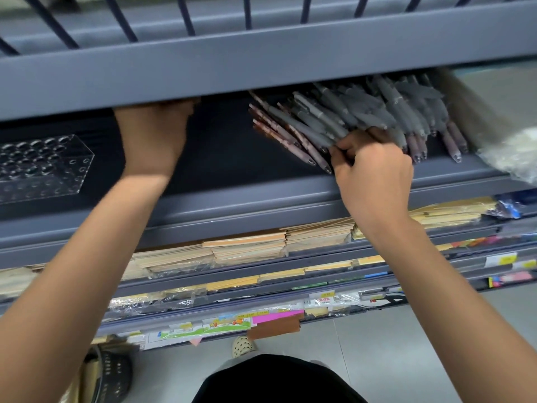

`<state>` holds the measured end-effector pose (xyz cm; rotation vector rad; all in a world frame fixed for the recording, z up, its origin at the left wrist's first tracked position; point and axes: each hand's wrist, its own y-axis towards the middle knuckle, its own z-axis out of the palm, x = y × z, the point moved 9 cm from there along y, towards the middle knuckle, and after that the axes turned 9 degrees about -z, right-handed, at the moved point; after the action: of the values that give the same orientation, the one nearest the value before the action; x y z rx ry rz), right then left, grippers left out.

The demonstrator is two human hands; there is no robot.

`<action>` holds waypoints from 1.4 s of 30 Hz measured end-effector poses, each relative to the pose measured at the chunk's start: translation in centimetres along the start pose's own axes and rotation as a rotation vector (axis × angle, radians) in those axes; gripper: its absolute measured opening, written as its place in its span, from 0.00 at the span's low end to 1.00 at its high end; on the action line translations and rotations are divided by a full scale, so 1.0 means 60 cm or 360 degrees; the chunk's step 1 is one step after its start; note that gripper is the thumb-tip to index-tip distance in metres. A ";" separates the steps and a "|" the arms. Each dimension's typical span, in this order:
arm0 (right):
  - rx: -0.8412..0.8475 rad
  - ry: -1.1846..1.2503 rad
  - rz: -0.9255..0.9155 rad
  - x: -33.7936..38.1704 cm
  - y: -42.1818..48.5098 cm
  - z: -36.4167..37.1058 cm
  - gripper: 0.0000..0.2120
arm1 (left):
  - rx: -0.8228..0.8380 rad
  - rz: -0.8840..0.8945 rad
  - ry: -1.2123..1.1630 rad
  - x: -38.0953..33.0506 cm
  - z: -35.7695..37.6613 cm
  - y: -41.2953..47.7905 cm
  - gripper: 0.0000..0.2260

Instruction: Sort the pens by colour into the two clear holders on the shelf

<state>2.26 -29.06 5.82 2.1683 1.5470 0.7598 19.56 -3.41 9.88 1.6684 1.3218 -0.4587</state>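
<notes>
our right hand (374, 173) is at the near edge of a heap of pens (363, 112) on the dark shelf (261, 196), its fingers (345, 152) curled tight and pinching a few of the grey barrels where they fan out toward us. the pens lie loose on the right half of the shelf, tips pointing to the front: mostly grey ones on top and to the right, with brownish patterned ones along the left side of the heap. our left hand (154, 135) reaches up near the middle of the shelf, blurred. its fingers vanish behind the front edge of the upper shelf (203, 74), so we cannot tell how they are set or whether they hold anything. one clear holder (43, 167), drilled with rows of round holes, stands at the far left of the same shelf, well apart from the pens. a crumpled plastic bag (508, 158) lies just right of the heap. stacks of wrapped notebooks (247, 248) fill the shelves below.
</notes>
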 end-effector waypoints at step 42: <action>0.0150 0.0287 -0.0117 -0.077 0.065 -0.040 0.14 | 0.1328 -0.0532 0.1040 -0.103 0.281 -0.064 0.15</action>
<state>2.51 -34.75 8.98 2.1455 1.7744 0.8963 18.04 -20.89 4.44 2.4135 2.0895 -0.7726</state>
